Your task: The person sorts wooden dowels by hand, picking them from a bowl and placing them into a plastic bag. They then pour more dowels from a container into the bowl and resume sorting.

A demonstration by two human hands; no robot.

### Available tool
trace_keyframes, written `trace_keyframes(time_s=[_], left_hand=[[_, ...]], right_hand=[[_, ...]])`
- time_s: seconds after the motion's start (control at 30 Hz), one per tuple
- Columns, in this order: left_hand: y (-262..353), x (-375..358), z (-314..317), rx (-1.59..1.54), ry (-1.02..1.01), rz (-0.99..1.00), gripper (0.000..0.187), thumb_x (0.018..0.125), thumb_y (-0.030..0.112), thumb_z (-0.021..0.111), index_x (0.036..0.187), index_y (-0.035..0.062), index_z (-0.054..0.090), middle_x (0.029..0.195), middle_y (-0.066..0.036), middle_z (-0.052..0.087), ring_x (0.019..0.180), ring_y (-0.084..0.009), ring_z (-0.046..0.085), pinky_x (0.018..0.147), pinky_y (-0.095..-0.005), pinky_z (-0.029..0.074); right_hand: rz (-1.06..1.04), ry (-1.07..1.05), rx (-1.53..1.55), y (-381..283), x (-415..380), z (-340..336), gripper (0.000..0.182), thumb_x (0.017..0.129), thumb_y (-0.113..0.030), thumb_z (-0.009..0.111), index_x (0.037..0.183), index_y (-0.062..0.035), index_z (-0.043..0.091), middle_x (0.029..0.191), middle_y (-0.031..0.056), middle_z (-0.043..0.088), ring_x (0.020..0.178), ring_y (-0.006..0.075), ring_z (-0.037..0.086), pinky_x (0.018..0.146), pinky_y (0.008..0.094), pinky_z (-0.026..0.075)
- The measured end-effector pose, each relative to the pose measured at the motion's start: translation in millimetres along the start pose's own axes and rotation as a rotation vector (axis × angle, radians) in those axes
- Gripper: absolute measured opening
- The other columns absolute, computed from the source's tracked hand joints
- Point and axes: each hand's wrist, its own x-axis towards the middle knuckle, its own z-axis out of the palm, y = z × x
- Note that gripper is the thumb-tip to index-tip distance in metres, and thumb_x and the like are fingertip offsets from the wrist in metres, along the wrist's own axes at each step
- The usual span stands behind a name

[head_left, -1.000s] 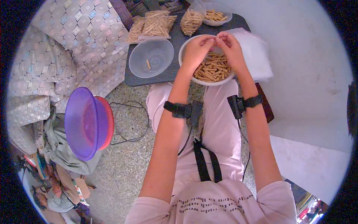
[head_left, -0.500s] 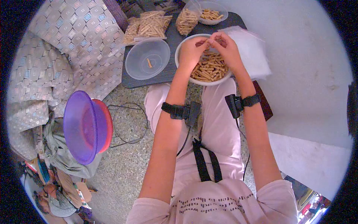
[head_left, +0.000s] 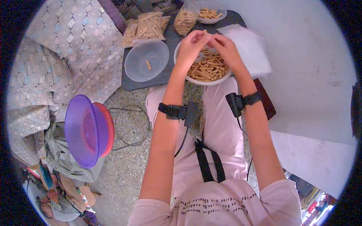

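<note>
My left hand [head_left: 191,48] and my right hand [head_left: 226,49] meet fingertip to fingertip above the far part of a white bowl [head_left: 205,82]. The bowl is heaped with short brown snack sticks [head_left: 208,68]. A pale tip, seemingly of a snack stick [head_left: 205,31], pokes up at the fingers of my closed left hand. My right fingers are pinched beside it, and what lies between them is hidden. Left of the white bowl stands a translucent plastic bowl [head_left: 132,69] with a single snack stick [head_left: 148,64] in it.
Filled snack bags [head_left: 149,27], another bag [head_left: 186,22] and a small bowl of sticks [head_left: 209,14] sit at the back of the dark table [head_left: 130,85]. Clear plastic bags [head_left: 250,52] lie at the right. Purple [head_left: 80,132] and red [head_left: 108,130] basins are at the left.
My hands have shifted slightly left, and my left fingers have turned so that a pale tip shows above them. The table and bowls appear a little further left as the view shifts.
</note>
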Motion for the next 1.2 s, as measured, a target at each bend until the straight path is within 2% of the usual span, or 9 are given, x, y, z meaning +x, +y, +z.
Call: trace_keyframes(time_s=[0.3, 0.4, 0.67, 0.8, 0.87, 1.0, 1.1, 1.13, 1.2], left_hand=[[6, -2, -12, -0.111, 0.645, 0.124, 0.016, 0.092, 0.016, 0.052, 0.099, 0.0021, 0.056, 0.078, -0.004, 0.060, 0.064, -0.0095, 0.053, 0.060, -0.0251, 0.045], [13, -6, -17, -0.163, 0.821, 0.199, 0.023, 0.095, 0.017, 0.046, 0.114, 0.0027, 0.047, 0.093, -0.010, 0.061, 0.064, -0.0143, 0.058, 0.057, -0.0270, 0.046], [17, -3, -11, -0.294, 1.029, 0.335, 0.031, 0.097, 0.018, 0.040, 0.126, 0.0064, 0.035, 0.113, -0.018, 0.055, 0.073, -0.0227, 0.064, 0.065, -0.0296, 0.050], [3, -2, -15, -0.142, 0.725, 0.246, 0.029, 0.095, 0.013, 0.042, 0.124, 0.0059, 0.041, 0.109, -0.020, 0.059, 0.079, -0.0252, 0.066, 0.068, -0.0313, 0.051], [0, -1, -11, -0.092, 0.457, 0.093, 0.026, 0.093, 0.010, 0.044, 0.118, 0.0049, 0.049, 0.104, -0.020, 0.062, 0.082, -0.0263, 0.066, 0.070, -0.0328, 0.051], [-11, 5, -2, 0.559, 0.367, 0.252, 0.018, 0.085, 0.004, 0.049, 0.095, 0.0054, 0.065, 0.094, -0.014, 0.066, 0.088, -0.0272, 0.065, 0.079, -0.0344, 0.049], [-16, 6, -3, 0.557, 0.247, 0.227, 0.024, 0.087, 0.006, 0.046, 0.103, 0.0046, 0.064, 0.102, -0.012, 0.066, 0.097, -0.0231, 0.062, 0.086, -0.0325, 0.046], [-11, 3, -6, 0.520, 0.187, 0.183, 0.026, 0.088, 0.009, 0.044, 0.104, 0.0035, 0.064, 0.104, -0.011, 0.066, 0.100, -0.0211, 0.061, 0.089, -0.0320, 0.044], [-29, 10, -13, 0.090, 0.129, 0.026, 0.029, 0.090, 0.014, 0.041, 0.106, 0.0014, 0.063, 0.108, -0.011, 0.064, 0.104, -0.0196, 0.058, 0.094, -0.0316, 0.041]], right_hand=[[-0.086, -0.100, -0.256, 0, -4, 7, 0.028, 0.085, -0.012, 0.058, 0.112, -0.0065, 0.059, 0.102, 0.0088, 0.064, 0.094, 0.0205, 0.060, 0.083, 0.0313, 0.045], [-0.262, -0.116, -0.681, 19, -6, 13, 0.032, 0.084, -0.016, 0.057, 0.116, -0.0099, 0.058, 0.108, 0.0094, 0.063, 0.100, 0.0259, 0.059, 0.087, 0.0341, 0.044], [-0.009, -0.354, -0.887, 9, -13, 28, 0.043, 0.084, -0.043, 0.053, 0.116, -0.0147, 0.059, 0.108, 0.0116, 0.062, 0.099, 0.0292, 0.058, 0.091, 0.0530, 0.034], [0.125, -0.537, -0.653, 3, -6, 22, 0.038, 0.084, -0.042, 0.056, 0.108, -0.0135, 0.063, 0.101, 0.0106, 0.064, 0.093, 0.0278, 0.060, 0.088, 0.0459, 0.039], [0.076, -0.436, -0.475, 11, -3, 22, 0.034, 0.085, -0.037, 0.058, 0.104, -0.0094, 0.064, 0.098, 0.0082, 0.064, 0.090, 0.0227, 0.060, 0.084, 0.0374, 0.042], [0.105, -0.165, 0.028, 6, 2, 11, 0.030, 0.087, -0.028, 0.060, 0.101, -0.0017, 0.062, 0.095, 0.0035, 0.063, 0.088, 0.0123, 0.056, 0.078, 0.0239, 0.044], [-0.024, 0.123, 0.256, 0, 4, 7, 0.023, 0.089, -0.020, 0.058, 0.104, -0.0016, 0.060, 0.095, 0.0022, 0.061, 0.089, 0.0099, 0.055, 0.083, 0.0245, 0.044], [-0.042, 0.209, 0.282, 9, 8, 8, 0.026, 0.088, -0.024, 0.058, 0.103, -0.0033, 0.062, 0.099, 0.0069, 0.064, 0.093, 0.0174, 0.059, 0.085, 0.0302, 0.046], [-0.009, 0.353, 0.243, -9, 0, 7, 0.023, 0.088, -0.022, 0.059, 0.098, -0.0028, 0.062, 0.096, 0.0066, 0.064, 0.091, 0.0174, 0.059, 0.083, 0.0302, 0.046]])
